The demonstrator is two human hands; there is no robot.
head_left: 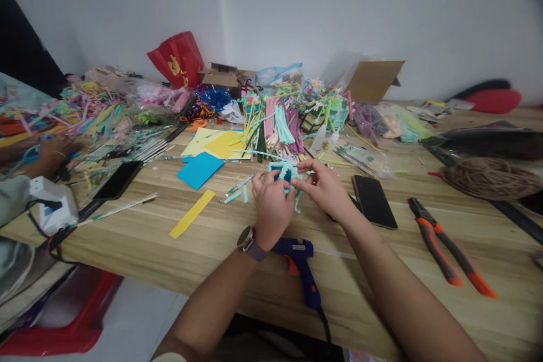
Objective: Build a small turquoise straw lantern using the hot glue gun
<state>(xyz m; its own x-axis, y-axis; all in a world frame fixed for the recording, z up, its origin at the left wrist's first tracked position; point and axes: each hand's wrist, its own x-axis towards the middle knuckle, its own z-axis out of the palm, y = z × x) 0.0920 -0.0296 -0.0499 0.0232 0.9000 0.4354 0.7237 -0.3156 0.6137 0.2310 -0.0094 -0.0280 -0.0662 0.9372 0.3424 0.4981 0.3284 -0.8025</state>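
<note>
Head view: left hand (274,203) and right hand (322,189) are gripping a mint pipe-cleaner piece (289,168). It is sitting between their fingertips.

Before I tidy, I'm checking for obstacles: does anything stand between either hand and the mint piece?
Nothing visible does: the left hand and right hand both hold the mint piece. The glue gun lies nearer the wearer.

A fuzzy pale-turquoise piece (290,168) with darker blue inside, partly covered, is held between both hands (275,203) (323,185).
</note>
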